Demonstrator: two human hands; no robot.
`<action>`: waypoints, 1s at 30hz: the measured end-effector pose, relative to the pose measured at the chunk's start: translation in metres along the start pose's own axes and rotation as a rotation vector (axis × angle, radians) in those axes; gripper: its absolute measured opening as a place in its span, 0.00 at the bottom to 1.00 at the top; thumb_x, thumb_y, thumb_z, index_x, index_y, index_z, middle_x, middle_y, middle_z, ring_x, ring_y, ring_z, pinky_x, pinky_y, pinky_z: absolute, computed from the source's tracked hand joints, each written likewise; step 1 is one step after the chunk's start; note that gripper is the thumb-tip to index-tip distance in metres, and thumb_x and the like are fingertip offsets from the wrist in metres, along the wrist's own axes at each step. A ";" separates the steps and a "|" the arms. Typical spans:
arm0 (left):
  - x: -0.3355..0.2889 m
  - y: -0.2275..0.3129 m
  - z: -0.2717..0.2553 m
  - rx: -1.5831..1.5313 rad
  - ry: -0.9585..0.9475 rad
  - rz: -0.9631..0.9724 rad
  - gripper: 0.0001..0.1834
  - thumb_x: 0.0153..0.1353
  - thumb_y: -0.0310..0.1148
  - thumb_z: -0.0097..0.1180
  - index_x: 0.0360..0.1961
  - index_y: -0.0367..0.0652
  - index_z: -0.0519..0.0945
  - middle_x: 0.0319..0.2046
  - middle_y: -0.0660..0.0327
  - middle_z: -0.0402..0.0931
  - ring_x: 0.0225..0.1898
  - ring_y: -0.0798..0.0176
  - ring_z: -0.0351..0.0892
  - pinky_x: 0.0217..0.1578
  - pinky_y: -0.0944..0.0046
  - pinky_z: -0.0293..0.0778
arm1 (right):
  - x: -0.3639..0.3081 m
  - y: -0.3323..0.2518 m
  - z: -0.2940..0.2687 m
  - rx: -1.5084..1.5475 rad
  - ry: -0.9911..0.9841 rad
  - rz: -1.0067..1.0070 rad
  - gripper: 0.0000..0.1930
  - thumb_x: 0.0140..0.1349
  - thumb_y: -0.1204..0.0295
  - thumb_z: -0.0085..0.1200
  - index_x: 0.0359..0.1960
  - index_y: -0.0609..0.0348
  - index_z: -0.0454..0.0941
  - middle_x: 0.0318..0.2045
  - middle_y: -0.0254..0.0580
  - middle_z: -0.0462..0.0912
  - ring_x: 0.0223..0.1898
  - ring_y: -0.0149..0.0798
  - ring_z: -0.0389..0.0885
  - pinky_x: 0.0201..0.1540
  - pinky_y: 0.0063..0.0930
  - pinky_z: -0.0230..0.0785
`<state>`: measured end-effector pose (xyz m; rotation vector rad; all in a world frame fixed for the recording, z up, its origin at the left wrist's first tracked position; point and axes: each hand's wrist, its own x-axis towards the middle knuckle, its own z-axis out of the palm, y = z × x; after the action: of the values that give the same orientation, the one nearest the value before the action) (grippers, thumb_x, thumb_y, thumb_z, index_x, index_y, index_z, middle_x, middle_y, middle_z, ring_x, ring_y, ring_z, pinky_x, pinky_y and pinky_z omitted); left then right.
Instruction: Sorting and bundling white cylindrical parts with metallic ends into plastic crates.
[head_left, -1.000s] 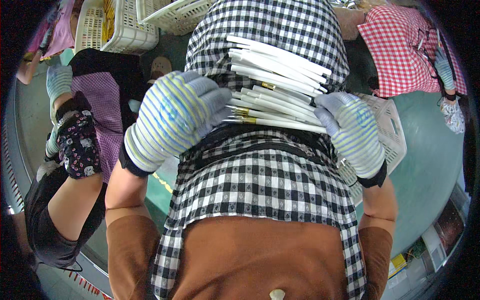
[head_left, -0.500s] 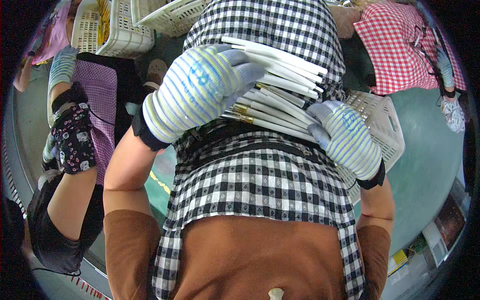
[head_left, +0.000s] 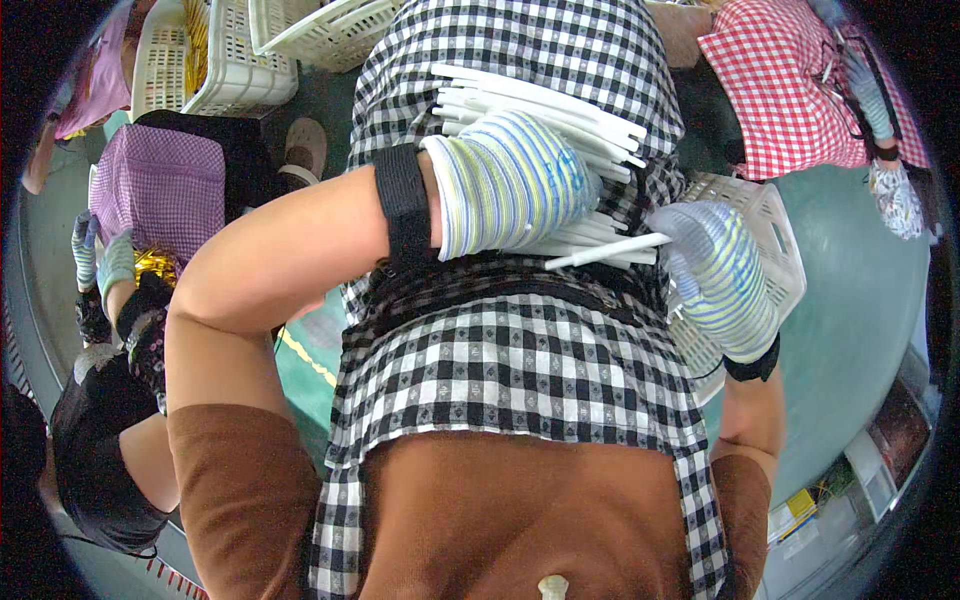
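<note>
Many slim white-handled paintbrushes (head_left: 545, 105) lie across my lap on the black-and-white checked apron (head_left: 520, 350). My left hand (head_left: 515, 185), in a striped knit glove, is bent over the pile with its back upward. Its fingers are curled down out of sight, so its grip is hidden. More white handles (head_left: 600, 238) show below that hand. At the right end of the pile, my right hand (head_left: 715, 275), gloved alike and slightly blurred, pinches the end of one white paintbrush (head_left: 605, 252). That brush slants down to the left, above the others.
A white perforated basket (head_left: 785, 240) stands beside my right arm. White crates (head_left: 240, 85) are at the far left, one with golden items. A co-worker's gloved hands (head_left: 105, 255) are at the left; another person in a red-checked apron (head_left: 785, 100) sits at the far right.
My left hand has turned over and moved right across the pile, hiding its fingers. The right hand has lifted one paintbrush from the lower group. The co-worker's hands at the left have moved down.
</note>
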<state>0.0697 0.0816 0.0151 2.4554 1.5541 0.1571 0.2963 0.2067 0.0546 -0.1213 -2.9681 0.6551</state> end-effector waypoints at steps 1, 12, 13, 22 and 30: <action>-0.002 -0.001 0.001 -0.019 0.059 0.017 0.12 0.62 0.35 0.46 0.40 0.46 0.80 0.22 0.57 0.78 0.21 0.57 0.79 0.18 0.57 0.72 | -0.001 0.000 -0.002 0.009 0.018 0.040 0.14 0.51 0.78 0.51 0.42 0.57 0.76 0.37 0.42 0.79 0.40 0.48 0.75 0.45 0.40 0.68; -0.005 0.002 0.009 -0.306 0.070 -0.227 0.10 0.53 0.32 0.52 0.37 0.44 0.78 0.24 0.56 0.74 0.27 0.55 0.77 0.31 0.60 0.73 | 0.000 0.001 -0.016 0.042 0.192 0.116 0.12 0.54 0.75 0.56 0.41 0.57 0.78 0.32 0.42 0.79 0.36 0.47 0.77 0.41 0.38 0.68; -0.004 0.005 -0.016 -0.283 0.116 -0.203 0.11 0.51 0.31 0.53 0.36 0.42 0.77 0.27 0.54 0.75 0.27 0.55 0.77 0.31 0.60 0.74 | -0.002 0.001 -0.019 0.043 0.192 0.121 0.12 0.54 0.75 0.56 0.41 0.57 0.78 0.32 0.42 0.79 0.36 0.47 0.77 0.41 0.38 0.68; -0.075 0.005 -0.049 -1.558 0.682 -0.542 0.05 0.59 0.21 0.52 0.35 0.41 0.72 0.41 0.56 0.73 0.35 0.65 0.81 0.34 0.69 0.81 | -0.001 -0.005 -0.022 0.023 0.173 0.177 0.11 0.55 0.74 0.58 0.41 0.58 0.81 0.31 0.41 0.83 0.32 0.41 0.81 0.39 0.31 0.70; -0.084 0.023 -0.036 -1.663 0.733 -0.635 0.11 0.58 0.31 0.59 0.30 0.44 0.67 0.33 0.58 0.69 0.30 0.70 0.74 0.26 0.76 0.72 | 0.018 -0.015 -0.021 0.024 0.222 0.019 0.15 0.54 0.67 0.61 0.44 0.52 0.80 0.23 0.37 0.77 0.25 0.43 0.74 0.29 0.36 0.64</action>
<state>0.0457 0.0019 0.0588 0.5705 1.2719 1.5350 0.2804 0.2030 0.0812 -0.2063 -2.7486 0.6336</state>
